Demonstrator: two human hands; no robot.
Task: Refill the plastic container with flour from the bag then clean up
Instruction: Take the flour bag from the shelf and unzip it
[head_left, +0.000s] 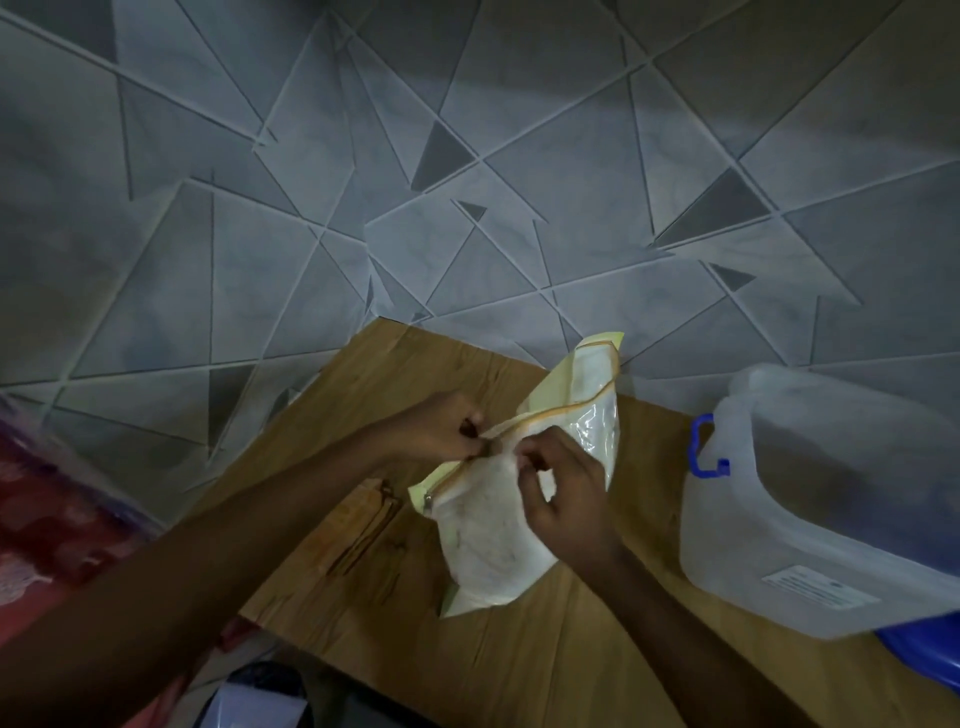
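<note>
A clear and pale-yellow zip bag with white flour in its lower part stands on the wooden table. My left hand pinches the bag's orange zip line at its left side. My right hand pinches the same zip line just to the right, fingers curled over the flour. The two hands nearly touch. A large translucent plastic container with a blue latch stands at the right of the bag, apart from both hands.
A blue lid lies under the container at the right edge. A wall with grey triangle pattern rises behind the table. Red patterned fabric lies at the left. A dark object and white paper sit below the table's near edge.
</note>
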